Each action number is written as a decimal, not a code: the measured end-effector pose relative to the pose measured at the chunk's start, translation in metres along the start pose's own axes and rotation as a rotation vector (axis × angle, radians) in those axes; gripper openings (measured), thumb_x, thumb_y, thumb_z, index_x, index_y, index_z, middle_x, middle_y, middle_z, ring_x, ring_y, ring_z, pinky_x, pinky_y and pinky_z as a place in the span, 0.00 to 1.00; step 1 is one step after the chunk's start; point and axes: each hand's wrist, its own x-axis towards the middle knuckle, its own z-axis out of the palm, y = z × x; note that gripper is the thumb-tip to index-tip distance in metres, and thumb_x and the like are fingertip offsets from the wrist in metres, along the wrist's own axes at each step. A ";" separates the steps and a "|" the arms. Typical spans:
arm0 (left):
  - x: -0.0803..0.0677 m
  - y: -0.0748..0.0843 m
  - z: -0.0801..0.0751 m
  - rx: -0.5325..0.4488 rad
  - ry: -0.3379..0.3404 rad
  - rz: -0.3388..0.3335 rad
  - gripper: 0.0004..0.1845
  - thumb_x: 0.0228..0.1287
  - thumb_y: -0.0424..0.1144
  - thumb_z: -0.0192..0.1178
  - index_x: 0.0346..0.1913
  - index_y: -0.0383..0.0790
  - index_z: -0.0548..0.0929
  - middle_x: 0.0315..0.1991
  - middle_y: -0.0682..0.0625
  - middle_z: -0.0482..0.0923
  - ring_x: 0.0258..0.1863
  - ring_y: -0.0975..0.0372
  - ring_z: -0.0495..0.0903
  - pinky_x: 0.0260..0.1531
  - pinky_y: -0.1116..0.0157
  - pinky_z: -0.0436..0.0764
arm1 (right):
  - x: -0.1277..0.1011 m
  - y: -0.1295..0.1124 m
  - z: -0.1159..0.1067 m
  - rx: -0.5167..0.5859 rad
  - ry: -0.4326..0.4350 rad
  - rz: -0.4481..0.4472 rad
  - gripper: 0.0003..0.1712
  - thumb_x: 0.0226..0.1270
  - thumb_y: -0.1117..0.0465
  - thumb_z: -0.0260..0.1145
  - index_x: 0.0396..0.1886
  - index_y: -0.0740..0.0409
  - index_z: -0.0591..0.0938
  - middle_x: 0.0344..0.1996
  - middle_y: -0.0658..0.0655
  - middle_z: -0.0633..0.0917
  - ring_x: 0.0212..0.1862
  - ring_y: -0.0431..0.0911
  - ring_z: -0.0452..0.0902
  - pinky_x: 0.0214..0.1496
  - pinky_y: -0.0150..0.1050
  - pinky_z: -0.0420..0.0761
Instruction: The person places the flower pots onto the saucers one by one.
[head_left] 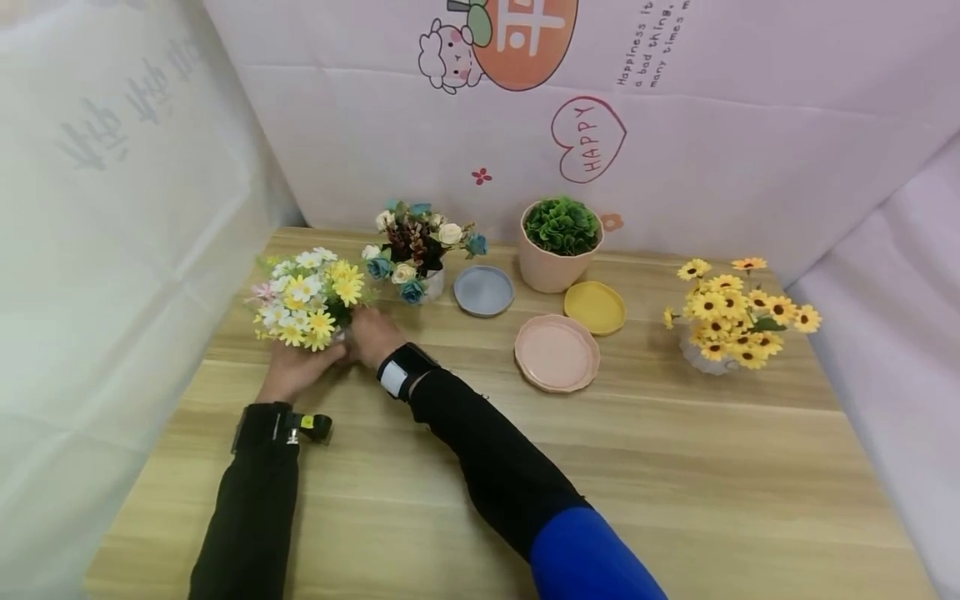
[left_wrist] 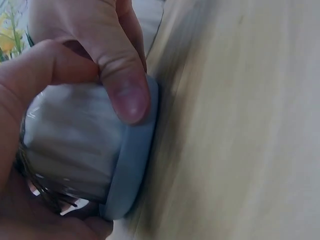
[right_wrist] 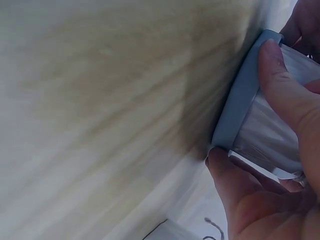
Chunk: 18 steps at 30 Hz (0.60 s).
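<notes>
My yellow-and-white daisy bunch [head_left: 307,298] hides its ribbed white pot from the head view, along with most of my fingers [head_left: 358,327]. The light wooden desk [left_wrist: 240,125] is smeared by blur in both wrist views, where the pot [left_wrist: 75,145] runs off the edge.

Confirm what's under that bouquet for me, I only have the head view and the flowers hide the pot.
Observer: The white ribbed pot sits on a pale blue saucer; the left wrist view shows it.
Operator: Are both hands actually on it?
Observer: Yes. The left hand grips the pot with its thumb down at the saucer rim.
Operator: And the right?
Observer: The right hand grips the pot too, with one fingertip at the saucer's edge, per the right wrist view.
Operator: Lifted or on the table?
Observer: The saucer is right at the wooden table; I cannot tell whether it touches.
</notes>
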 end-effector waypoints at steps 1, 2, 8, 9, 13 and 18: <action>0.002 -0.001 -0.001 0.005 -0.006 -0.002 0.53 0.61 0.32 0.75 0.84 0.37 0.54 0.81 0.35 0.61 0.81 0.42 0.59 0.83 0.42 0.57 | 0.002 0.000 0.000 -0.009 -0.003 0.010 0.36 0.65 0.46 0.79 0.65 0.59 0.79 0.60 0.56 0.85 0.60 0.46 0.83 0.59 0.35 0.86; 0.004 -0.002 -0.001 0.009 -0.014 -0.008 0.52 0.61 0.33 0.75 0.84 0.36 0.55 0.81 0.35 0.61 0.81 0.42 0.59 0.83 0.43 0.58 | 0.005 0.000 0.001 -0.016 -0.004 0.023 0.37 0.64 0.45 0.79 0.66 0.59 0.79 0.60 0.56 0.85 0.60 0.46 0.83 0.60 0.35 0.86; 0.017 -0.006 -0.008 -0.018 -0.047 -0.030 0.49 0.64 0.34 0.73 0.83 0.36 0.57 0.80 0.34 0.63 0.79 0.43 0.63 0.82 0.45 0.61 | 0.017 -0.003 0.000 -0.030 0.004 0.030 0.38 0.63 0.43 0.80 0.66 0.58 0.80 0.62 0.55 0.84 0.65 0.47 0.81 0.67 0.34 0.82; 0.019 -0.006 -0.010 -0.022 -0.052 -0.025 0.48 0.65 0.34 0.73 0.83 0.35 0.57 0.79 0.34 0.63 0.78 0.42 0.63 0.82 0.44 0.62 | 0.019 -0.004 0.000 -0.031 0.006 0.026 0.38 0.63 0.43 0.80 0.65 0.58 0.80 0.62 0.55 0.85 0.65 0.47 0.81 0.67 0.34 0.82; 0.027 -0.008 -0.020 0.011 -0.079 -0.006 0.48 0.66 0.32 0.71 0.83 0.33 0.55 0.79 0.31 0.63 0.77 0.40 0.64 0.80 0.41 0.62 | 0.027 -0.010 -0.003 -0.036 0.010 0.030 0.38 0.63 0.42 0.80 0.66 0.57 0.80 0.63 0.54 0.84 0.65 0.47 0.81 0.67 0.34 0.82; 0.035 -0.013 -0.029 0.080 -0.071 -0.021 0.48 0.64 0.35 0.72 0.82 0.31 0.56 0.78 0.31 0.64 0.76 0.41 0.65 0.80 0.42 0.63 | 0.040 -0.014 -0.002 -0.016 0.010 0.030 0.38 0.61 0.43 0.81 0.65 0.58 0.81 0.63 0.54 0.84 0.65 0.46 0.81 0.67 0.33 0.82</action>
